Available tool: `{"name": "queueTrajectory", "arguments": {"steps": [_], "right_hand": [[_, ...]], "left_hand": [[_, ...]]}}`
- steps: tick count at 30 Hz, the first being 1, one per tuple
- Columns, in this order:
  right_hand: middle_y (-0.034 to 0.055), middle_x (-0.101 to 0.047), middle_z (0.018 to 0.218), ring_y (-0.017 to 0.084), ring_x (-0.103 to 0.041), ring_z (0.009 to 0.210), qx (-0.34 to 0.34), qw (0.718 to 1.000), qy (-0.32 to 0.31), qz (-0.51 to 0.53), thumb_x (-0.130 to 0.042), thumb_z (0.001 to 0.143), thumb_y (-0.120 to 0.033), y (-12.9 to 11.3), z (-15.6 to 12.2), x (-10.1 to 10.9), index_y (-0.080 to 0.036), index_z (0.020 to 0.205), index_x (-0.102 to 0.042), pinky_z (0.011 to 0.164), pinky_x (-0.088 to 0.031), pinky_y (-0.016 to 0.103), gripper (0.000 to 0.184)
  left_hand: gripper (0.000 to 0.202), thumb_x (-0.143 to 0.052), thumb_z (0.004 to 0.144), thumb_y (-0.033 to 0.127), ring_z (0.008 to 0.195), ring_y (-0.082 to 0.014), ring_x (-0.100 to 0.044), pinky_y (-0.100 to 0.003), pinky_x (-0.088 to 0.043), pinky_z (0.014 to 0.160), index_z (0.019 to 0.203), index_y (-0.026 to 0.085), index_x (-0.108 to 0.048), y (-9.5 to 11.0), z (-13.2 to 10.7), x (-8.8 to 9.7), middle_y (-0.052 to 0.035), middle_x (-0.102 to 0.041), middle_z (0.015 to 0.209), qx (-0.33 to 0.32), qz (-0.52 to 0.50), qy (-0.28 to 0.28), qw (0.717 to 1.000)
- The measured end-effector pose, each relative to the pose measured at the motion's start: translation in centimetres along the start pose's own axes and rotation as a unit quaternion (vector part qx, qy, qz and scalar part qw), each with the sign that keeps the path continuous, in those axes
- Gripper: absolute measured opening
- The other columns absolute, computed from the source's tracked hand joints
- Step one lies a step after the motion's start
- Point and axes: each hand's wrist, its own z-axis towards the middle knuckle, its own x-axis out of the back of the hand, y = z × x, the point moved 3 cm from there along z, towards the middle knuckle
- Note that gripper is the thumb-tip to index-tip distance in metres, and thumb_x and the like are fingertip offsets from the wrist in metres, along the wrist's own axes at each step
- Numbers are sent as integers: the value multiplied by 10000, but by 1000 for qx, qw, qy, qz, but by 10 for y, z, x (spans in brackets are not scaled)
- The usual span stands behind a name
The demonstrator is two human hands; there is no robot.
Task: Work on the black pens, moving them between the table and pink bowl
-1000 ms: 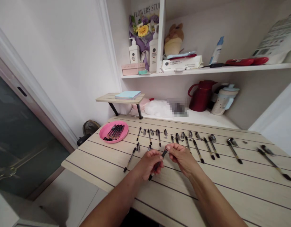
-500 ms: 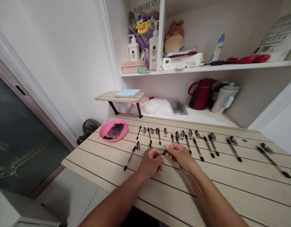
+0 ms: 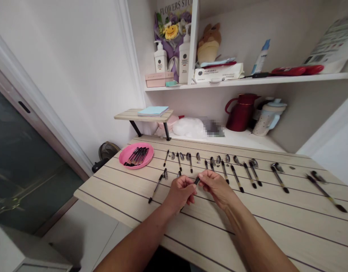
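Both hands are closed on one dark pen [image 3: 197, 180] above the table; most of it is hidden by the fingers. My left hand [image 3: 180, 192] wraps around its lower part, and a dark tip shows below the fingers. My right hand [image 3: 215, 186] pinches the upper end with thumb and fingertips. Beyond the hands lies a row of uncapped pens [image 3: 237, 179] with separate clear-and-black caps [image 3: 227, 158] behind them. To the left of my left hand, another pen [image 3: 156, 189] lies with a cap [image 3: 165, 173] by its upper end. Several pens [image 3: 139, 155] rest in a pink plate [image 3: 123, 153].
A small raised wooden stand [image 3: 125, 114] with blue paper [image 3: 153, 110] is at the back left. Behind the table stand a red jug [image 3: 240, 113] and a pale tumbler [image 3: 268, 118]. A shelf [image 3: 168, 89] with bottles runs above. A fan [image 3: 107, 151] is beside the table's left edge.
Both hands stay in nearly the same place on the pen. Slightly more of the dark piece shows between the fingers, and a dark tip now appears below my left hand.
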Motion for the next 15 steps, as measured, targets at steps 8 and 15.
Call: {"name": "queueTrajectory", "arguments": {"steps": [8, 15], "right_hand": [[-7, -553, 540, 66, -394, 427, -4, 1000, -25, 2, -724, 567, -405, 1, 1, 0, -150, 707, -606, 414, -254, 211, 313], [31, -615, 709, 76, -456, 478, -9, 999, -41, 30, -664, 625, -441, -2, -1, -2, -161, 827, -621, 414, -263, 211, 348]], "left_hand": [[172, -589, 647, 292, 345, -54, -461, -154, -280, 324, 716, 171, -487, 0, 0, 0, 33, -570, 548, 0, 6, 0, 1000], [144, -567, 660, 267, 344, -52, -457, -155, -283, 327, 722, 169, -482, 2, -1, -1, 33, -564, 551, -4, 10, 1, 1000]]}}
